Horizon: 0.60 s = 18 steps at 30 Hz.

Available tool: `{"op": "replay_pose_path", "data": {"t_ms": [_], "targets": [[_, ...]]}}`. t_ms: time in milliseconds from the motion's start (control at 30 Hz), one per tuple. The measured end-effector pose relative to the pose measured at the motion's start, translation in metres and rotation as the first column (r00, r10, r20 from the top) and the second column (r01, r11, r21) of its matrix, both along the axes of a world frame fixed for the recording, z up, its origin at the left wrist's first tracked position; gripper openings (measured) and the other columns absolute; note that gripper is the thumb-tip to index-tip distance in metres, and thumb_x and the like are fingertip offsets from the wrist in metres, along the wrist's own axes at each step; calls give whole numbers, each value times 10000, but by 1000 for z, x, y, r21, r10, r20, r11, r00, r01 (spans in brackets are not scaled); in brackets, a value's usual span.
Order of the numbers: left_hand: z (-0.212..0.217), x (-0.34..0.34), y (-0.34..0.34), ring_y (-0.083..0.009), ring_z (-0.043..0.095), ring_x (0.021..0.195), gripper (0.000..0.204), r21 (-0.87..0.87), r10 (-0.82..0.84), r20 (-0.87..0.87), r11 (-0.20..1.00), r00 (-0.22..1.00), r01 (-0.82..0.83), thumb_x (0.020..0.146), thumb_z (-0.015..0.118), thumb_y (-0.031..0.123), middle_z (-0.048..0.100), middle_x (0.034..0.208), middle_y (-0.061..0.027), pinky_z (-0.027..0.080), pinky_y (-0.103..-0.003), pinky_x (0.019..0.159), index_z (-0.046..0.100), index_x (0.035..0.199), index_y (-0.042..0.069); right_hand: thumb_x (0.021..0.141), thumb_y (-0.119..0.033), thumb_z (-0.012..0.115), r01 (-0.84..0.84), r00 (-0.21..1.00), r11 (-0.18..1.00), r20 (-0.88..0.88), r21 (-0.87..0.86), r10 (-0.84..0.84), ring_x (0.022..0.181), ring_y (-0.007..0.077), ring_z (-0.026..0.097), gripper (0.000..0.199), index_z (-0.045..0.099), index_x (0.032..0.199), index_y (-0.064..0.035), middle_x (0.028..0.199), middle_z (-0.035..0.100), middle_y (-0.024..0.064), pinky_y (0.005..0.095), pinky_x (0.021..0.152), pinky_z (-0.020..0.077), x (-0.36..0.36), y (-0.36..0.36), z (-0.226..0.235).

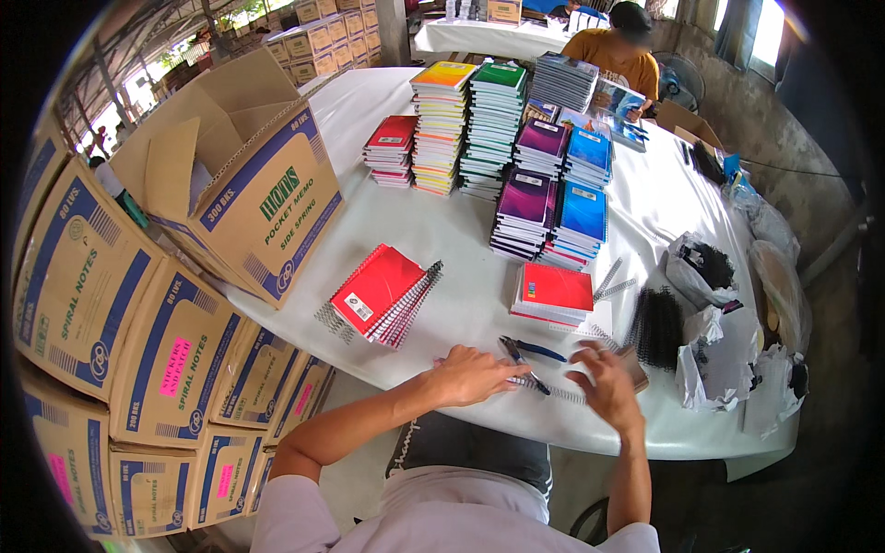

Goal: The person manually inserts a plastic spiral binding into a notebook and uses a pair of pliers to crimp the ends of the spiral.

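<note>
At the table's near edge my left hand (479, 376) is palm down, its fingers drawn together beside a pair of pliers (533, 376). What lies under those fingers is hidden; a bit of pink shows by the wrist. My right hand (604, 385) hovers to the right, fingers bent and apart, with nothing visible in it. Between the hands lies a dark wire coil (567, 395). A blue plier handle (541, 351) points right. Beyond the hands sit a short stack of red notebooks (558, 288) and, to the left, a fanned pile of red spiral notebooks (383, 290).
Tall stacks of yellow (442, 124), green, purple and blue notebooks (584, 210) stand farther back. An open carton (263, 203) and stacked cartons (175, 350) line the left. Black coils (656, 324) and torn plastic bags (724, 355) lie right. Another person (613, 55) sits across the table.
</note>
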<state>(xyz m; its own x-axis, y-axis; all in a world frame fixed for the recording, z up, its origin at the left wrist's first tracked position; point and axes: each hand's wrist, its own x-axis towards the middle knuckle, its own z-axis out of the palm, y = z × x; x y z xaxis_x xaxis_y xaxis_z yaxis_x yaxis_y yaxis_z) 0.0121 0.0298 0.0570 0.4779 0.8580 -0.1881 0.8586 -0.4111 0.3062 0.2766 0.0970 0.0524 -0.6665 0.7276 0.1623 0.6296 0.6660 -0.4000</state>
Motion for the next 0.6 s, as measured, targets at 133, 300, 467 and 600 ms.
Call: {"op": "replay_pose_path", "data": {"t_ms": [133, 300, 467, 600], "targets": [[-37, -7, -5, -365, 697, 756, 573, 414, 26, 100, 908, 995, -65, 961, 530, 436, 708, 930, -149, 539, -483, 616, 424, 1451, 159, 651, -224, 868, 372, 853, 925, 423, -80, -306, 1358, 427, 358, 675, 599, 1268, -178, 1519, 339, 183, 512, 1102, 339, 40, 1, 5], [-6, -19, -10, -347, 683, 670, 663, 33, 29, 10, 999, 1000, -29, 927, 583, 441, 697, 914, -175, 536, -470, 603, 367, 1486, 158, 578, -216, 902, 199, 969, 979, 160, -43, -190, 1383, 429, 330, 923, 489, 1403, -202, 1541, 291, 200, 507, 1115, 328, 78, 10, -24], [-16, -22, -10, -343, 680, 660, 778, 110, -55, 43, 993, 998, 50, 903, 608, 455, 682, 892, -184, 537, -453, 564, 284, 1514, 97, 712, -253, 815, 120, 968, 947, -177, -299, -178, 1333, 393, 439, 685, 583, 1332, -77, 1438, 446, 237, 470, 1106, 347, 72, 16, 1], [-20, -22, -10, -341, 683, 665, 899, 262, -43, 84, 965, 996, 19, 883, 610, 501, 674, 899, -175, 541, -424, 533, 187, 1534, 46, 855, -220, 694, -540, 817, 669, -508, -511, 272, 1320, 347, 482, 473, 626, 1283, -29, 1386, 534, 229, 391, 1036, 431, 11, 28, 37]]}}
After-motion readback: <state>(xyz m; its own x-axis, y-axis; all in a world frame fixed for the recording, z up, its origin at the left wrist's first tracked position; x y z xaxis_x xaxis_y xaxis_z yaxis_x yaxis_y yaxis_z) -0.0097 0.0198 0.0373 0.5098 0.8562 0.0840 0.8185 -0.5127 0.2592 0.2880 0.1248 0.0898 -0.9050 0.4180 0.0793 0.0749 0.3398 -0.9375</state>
